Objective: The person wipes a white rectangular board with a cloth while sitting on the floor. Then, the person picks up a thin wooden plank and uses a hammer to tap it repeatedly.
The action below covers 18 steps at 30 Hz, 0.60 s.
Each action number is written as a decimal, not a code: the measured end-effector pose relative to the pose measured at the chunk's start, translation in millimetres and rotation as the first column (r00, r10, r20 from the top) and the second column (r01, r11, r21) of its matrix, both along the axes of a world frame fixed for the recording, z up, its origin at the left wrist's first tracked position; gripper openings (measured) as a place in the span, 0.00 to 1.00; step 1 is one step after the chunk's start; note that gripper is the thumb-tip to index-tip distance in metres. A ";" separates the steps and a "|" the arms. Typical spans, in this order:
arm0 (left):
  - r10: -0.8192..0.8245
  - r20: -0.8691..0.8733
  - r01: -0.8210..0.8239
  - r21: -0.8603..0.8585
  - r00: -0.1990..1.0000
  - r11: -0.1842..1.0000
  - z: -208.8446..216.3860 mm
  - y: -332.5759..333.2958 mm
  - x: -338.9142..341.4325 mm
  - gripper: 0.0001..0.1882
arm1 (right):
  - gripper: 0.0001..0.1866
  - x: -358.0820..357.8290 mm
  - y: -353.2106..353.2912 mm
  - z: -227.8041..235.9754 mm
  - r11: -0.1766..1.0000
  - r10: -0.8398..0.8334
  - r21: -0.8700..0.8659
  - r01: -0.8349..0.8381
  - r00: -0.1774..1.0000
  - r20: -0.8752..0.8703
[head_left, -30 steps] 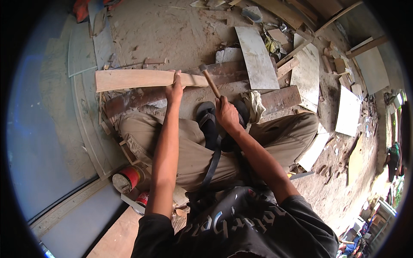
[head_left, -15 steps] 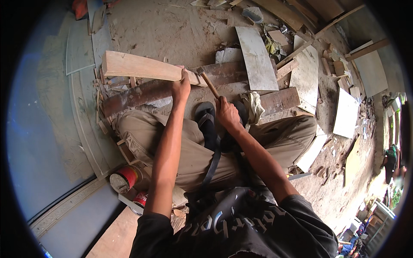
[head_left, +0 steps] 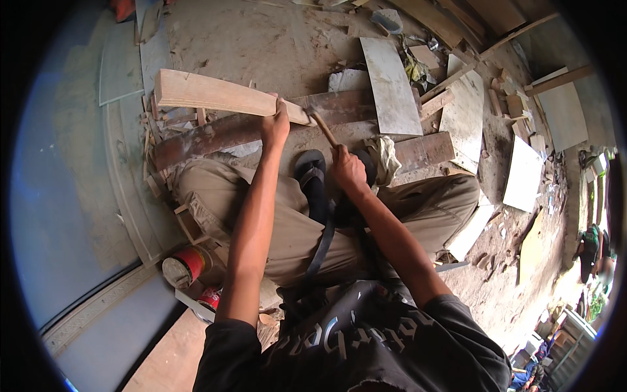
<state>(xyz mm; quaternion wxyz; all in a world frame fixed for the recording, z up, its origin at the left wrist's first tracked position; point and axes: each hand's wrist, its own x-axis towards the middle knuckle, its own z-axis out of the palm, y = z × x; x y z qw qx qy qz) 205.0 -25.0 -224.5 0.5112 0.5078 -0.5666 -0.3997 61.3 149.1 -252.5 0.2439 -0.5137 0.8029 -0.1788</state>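
Note:
A pale wooden board (head_left: pixel 209 93) is held up in front of me, with my left hand (head_left: pixel 275 125) wrapped round it near its right end. My right hand (head_left: pixel 349 168) grips the wooden handle of a hammer (head_left: pixel 324 129). The hammer's dark head is close to the board's right end; whether they touch I cannot tell. Beneath the board, a dark reddish-brown plank (head_left: pixel 209 142) lies on the ground. My sandalled foot (head_left: pixel 310 171) is just below the board's right end.
Pale flat panels (head_left: pixel 392 85) and wood scraps lie to the right. A crumpled cloth (head_left: pixel 386 160) rests by my right foot. On the left are a glass sheet (head_left: pixel 122 72), a red can (head_left: pixel 186 266) and a second red can (head_left: pixel 209 298).
The board's left end has risen slightly. My right hand and the hammer have shifted a little to the right; both grips stay the same.

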 end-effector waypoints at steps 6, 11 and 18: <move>-0.040 0.055 0.043 -0.059 0.998 0.997 2.7 -0.7 1.4 0.15 | 0.17 8.2 12.5 7.9 0.975 -0.014 -0.221 0.030 0.997 0.073; 0.021 0.092 -0.013 -0.094 0.996 0.996 0.4 3.0 5.4 0.14 | 0.16 18.5 1.8 16.7 0.995 -0.026 -0.090 0.036 0.994 0.109; 0.001 -0.052 0.004 0.081 0.999 0.997 -13.3 -6.2 3.0 0.15 | 0.15 11.4 4.1 8.8 0.996 -0.011 -0.088 0.018 0.997 0.075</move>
